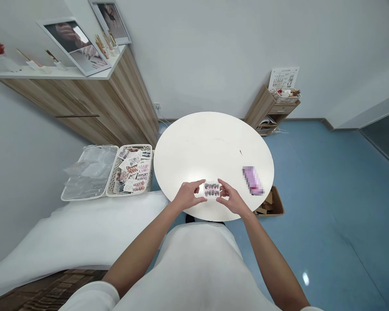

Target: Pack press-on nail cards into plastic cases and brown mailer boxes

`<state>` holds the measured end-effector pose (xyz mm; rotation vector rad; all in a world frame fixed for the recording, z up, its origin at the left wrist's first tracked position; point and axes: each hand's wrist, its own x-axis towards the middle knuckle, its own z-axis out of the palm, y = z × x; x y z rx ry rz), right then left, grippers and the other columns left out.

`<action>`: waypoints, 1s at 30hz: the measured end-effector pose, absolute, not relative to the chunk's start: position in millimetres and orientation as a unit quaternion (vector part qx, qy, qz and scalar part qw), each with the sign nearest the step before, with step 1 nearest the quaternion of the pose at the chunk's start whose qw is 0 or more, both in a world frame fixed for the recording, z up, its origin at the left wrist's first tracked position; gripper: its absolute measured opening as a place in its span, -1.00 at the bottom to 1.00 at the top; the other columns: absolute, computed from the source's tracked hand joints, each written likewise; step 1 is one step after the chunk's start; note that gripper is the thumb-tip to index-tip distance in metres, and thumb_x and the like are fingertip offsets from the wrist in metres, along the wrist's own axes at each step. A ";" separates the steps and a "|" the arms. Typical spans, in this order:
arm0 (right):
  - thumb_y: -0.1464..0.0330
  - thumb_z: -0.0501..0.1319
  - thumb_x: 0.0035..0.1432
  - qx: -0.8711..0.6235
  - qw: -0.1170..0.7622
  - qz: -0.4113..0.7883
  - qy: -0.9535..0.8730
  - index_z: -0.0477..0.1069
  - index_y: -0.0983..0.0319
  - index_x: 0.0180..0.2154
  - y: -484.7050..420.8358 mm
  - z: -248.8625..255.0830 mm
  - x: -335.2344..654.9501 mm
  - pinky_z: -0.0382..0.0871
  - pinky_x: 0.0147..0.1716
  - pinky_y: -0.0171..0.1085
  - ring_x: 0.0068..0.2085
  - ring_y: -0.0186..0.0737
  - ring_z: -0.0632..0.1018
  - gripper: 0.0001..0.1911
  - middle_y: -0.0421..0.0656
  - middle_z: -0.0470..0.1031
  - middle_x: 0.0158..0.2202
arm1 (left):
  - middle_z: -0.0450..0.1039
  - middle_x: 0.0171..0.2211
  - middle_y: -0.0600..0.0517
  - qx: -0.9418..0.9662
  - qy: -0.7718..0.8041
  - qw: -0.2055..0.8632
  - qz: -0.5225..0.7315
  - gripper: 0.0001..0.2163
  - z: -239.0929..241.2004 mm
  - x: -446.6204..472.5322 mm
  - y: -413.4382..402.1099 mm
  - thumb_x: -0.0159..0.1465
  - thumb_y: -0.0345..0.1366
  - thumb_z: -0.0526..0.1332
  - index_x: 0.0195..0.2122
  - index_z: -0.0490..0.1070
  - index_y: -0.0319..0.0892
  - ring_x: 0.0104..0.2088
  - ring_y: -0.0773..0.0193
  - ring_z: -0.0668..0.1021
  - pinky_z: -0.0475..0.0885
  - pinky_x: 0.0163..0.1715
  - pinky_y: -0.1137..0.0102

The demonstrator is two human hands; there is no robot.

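Between my two hands, over the near part of a white oval table (210, 142), is a small card of press-on nails (212, 189). Two rows of pinkish-grey, dark-patterned nails show on it. My left hand (188, 194) grips the card's left edge, thumb at the lower corner and index finger at the upper one. On the opposite edge, my right hand (230, 197) pinches the card in the same way. Whether the card touches the tabletop I cannot tell. A blurred-out pink-purple object (253, 180) lies on the table to the right.
Left of the table, a white basket (108, 190) holds several nail cards, beside another tray of clear plastic packaging (92, 170). A cardboard box (278, 203) stands below the table's right edge. A wooden cabinet (129, 90) and a small shelf unit (259, 106) stand by the wall.
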<state>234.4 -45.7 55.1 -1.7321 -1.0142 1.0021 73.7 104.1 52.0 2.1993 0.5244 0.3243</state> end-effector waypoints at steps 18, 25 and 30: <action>0.38 0.19 -0.08 -0.692 0.455 0.417 -0.374 0.03 0.06 0.13 -53.8 37.2 255.0 0.29 -0.27 -0.23 -0.41 -0.35 0.36 -0.29 -0.29 0.27 -0.45 | 0.36 -0.32 0.06 0.769 0.265 0.571 0.109 -0.39 34.1 98.7 85.6 -0.02 -0.23 0.28 0.10 0.16 0.02 -0.41 0.33 0.40 0.34 -0.26 0.32; 0.38 0.18 -0.07 -0.643 0.461 0.473 -0.387 -0.01 0.06 0.16 -55.1 26.7 281.2 0.29 -0.24 -0.22 -0.39 -0.37 0.35 -0.27 -0.28 0.27 -0.41 | 0.35 -0.37 0.08 0.746 0.289 0.591 0.106 -0.44 34.5 114.0 79.2 0.00 -0.24 0.26 0.07 0.19 0.01 -0.40 0.32 0.40 0.33 -0.21 0.30; 0.37 0.17 -0.06 -0.642 0.466 0.482 -0.373 0.04 0.06 0.14 -54.9 16.9 298.0 0.30 -0.24 -0.21 -0.39 -0.37 0.36 -0.32 -0.23 0.30 -0.34 | 0.37 -0.39 0.09 0.735 0.324 0.587 0.095 -0.45 32.9 124.4 72.9 0.04 -0.22 0.23 0.09 0.17 0.03 -0.36 0.29 0.43 0.31 -0.14 0.27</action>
